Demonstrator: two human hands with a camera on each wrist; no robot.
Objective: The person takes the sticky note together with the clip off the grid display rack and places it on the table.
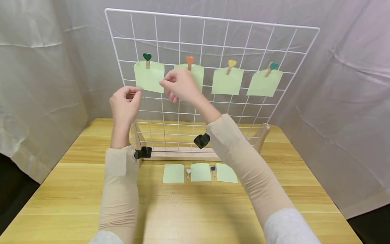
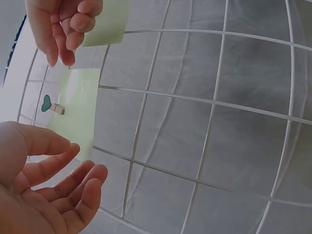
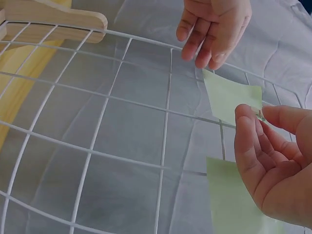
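Note:
In the head view a light green paper note (image 1: 149, 79) hangs on a white wire grid (image 1: 212, 17), held by a wooden clothespin with a dark green heart (image 1: 147, 57). My left hand (image 1: 125, 105) is at its lower left corner, fingers loosely bent; contact cannot be told. The left wrist view shows these fingers (image 2: 73, 190) beside the note's edge, nothing visibly gripped. My right hand (image 1: 182, 84) hovers at the note's right side, partly covering a second note (image 1: 198, 73) under an orange heart clothespin (image 1: 190, 60). In the right wrist view its thumb and forefinger stand slightly apart.
Further right hang two more notes (image 1: 227, 83) (image 1: 264, 84) with yellow (image 1: 232, 63) and teal (image 1: 274, 66) heart clothespins. On the wooden table (image 1: 91, 189) lie three notes (image 1: 173, 173) and two clothespins, white (image 1: 188, 172) and blue (image 1: 213, 169). A wooden base (image 1: 182, 155) carries the grid.

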